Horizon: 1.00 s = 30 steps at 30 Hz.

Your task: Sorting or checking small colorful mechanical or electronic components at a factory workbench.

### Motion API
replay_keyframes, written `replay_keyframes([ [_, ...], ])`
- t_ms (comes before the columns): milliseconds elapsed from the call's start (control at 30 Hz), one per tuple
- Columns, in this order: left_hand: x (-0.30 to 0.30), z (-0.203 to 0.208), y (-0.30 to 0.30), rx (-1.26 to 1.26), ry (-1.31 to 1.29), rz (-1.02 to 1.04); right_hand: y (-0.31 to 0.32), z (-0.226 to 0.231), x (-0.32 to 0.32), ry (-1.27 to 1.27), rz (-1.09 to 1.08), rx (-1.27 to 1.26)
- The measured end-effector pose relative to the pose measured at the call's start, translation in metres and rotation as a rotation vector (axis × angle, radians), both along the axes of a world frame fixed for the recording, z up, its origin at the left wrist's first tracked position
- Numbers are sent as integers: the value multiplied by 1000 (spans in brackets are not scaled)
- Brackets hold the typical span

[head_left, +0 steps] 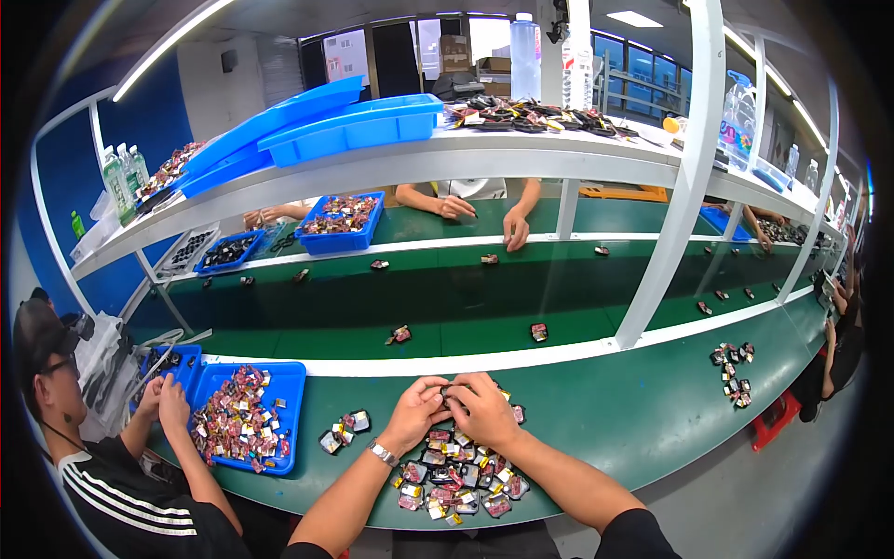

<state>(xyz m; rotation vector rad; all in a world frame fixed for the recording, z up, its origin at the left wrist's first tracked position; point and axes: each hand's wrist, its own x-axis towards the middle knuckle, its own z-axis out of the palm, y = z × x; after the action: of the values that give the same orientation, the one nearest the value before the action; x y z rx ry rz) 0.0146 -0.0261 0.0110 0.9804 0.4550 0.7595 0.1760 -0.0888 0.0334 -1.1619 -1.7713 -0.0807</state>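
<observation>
My left hand (415, 415), with a metal watch on its wrist, and my right hand (483, 411) meet over the green worktable (596, 419). Their fingers close together around a small dark electronic part (448, 392), mostly hidden by the fingertips. Just below the hands lies a pile of small electronic assemblies (456, 478), with black casings, reddish circuit boards and silver battery pouches. A few similar pieces show behind my right hand. To the left of my left wrist sits a small separate cluster of assemblies (345, 430).
A blue tray (300, 410) full of reddish boards stands at left, beside a co-worker (121, 466). Beyond a white rail, a green conveyor belt (447, 307) carries scattered parts. Another person's hands (515, 227) work across it. A white post (675, 177) and overhead shelf (521, 158) stand ahead.
</observation>
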Motion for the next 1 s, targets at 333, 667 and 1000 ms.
replay_keyframes([
  [333,1,2,-4,8,56,15,0,-3,-3,-55,-57,-9],
  [667,7,0,-5,55,93,83,0,-4,-6,20,-94,-21],
  [1000,5,-14,5,203,94,368,42,-6,-1,577,27,-527],
])
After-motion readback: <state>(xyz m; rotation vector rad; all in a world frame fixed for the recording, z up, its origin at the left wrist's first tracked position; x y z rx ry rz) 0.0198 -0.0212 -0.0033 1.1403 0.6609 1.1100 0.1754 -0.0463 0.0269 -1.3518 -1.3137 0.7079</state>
